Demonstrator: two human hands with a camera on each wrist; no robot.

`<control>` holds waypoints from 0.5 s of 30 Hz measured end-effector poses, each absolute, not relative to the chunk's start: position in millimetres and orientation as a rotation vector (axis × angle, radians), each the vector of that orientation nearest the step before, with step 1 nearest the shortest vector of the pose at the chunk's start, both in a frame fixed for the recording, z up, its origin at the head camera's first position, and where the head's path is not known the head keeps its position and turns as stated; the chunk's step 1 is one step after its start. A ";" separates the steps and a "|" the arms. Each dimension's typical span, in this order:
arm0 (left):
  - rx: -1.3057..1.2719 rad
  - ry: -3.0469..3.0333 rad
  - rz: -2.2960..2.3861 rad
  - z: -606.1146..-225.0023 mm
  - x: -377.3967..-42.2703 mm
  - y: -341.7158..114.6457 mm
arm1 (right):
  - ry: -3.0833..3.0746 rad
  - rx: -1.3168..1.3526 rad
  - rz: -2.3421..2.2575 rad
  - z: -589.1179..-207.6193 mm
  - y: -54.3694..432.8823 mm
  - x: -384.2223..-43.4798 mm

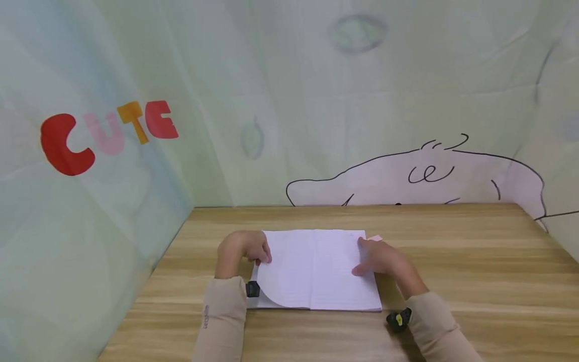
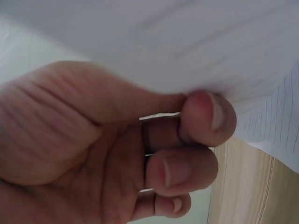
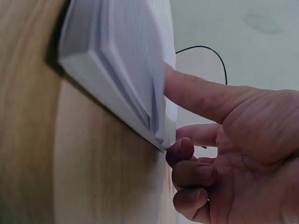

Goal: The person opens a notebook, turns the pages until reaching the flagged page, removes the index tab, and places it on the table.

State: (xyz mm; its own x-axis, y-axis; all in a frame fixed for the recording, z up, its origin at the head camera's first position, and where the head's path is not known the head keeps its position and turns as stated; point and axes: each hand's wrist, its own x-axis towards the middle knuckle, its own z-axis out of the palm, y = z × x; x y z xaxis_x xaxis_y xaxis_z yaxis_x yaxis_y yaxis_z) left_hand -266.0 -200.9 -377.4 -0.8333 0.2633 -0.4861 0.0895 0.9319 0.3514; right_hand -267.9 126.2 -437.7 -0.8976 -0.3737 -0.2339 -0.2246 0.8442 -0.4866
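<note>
An open notebook [image 1: 341, 271] with white, lined pages lies flat on the table. At its left edge my left hand [image 1: 249, 246] pinches a lined page [image 2: 201, 46] between thumb and fingers. That page curls up at its lower left corner, above the pages beneath. Over the right-hand page, my right hand [image 1: 380, 256] rests its straight thumb [image 3: 201, 95] and its index finger near the outer edge. The other fingers of this hand are bent beside the thick stack of pages [image 3: 135, 60]. Where its index fingertip lands is hidden in the right wrist view.
A small pink piece [image 1: 375, 238] sticks out by the notebook's upper right corner. The wood-grain table [image 1: 475, 261] meets a printed cloth backdrop [image 1: 271, 100] at its back and left. Dark wrist devices [image 1: 399, 320] sit at both sleeves.
</note>
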 end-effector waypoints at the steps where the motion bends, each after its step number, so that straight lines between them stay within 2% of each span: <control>1: 0.233 2.540 0.432 -378.2 -265.5 -200.8 | 2.713 -0.441 -0.648 -438.6 125.1 -267.5; 11: 0.135 2.550 0.414 -382.1 -264.1 -200.1 | 2.829 -0.431 -0.556 -434.8 115.7 -265.1; 15: 0.139 2.544 0.408 -383.0 -263.7 -199.6 | 2.794 -0.378 -0.657 -434.1 113.8 -263.0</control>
State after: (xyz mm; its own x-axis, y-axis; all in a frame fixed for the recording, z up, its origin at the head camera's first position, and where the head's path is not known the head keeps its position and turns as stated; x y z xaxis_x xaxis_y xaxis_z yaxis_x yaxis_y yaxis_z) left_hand -263.7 -199.6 -383.0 -0.8413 0.1824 -0.5088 0.0141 0.9484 0.3167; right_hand -263.0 113.8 -434.1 -0.9361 -0.3035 -0.1778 -0.1925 0.8651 -0.4632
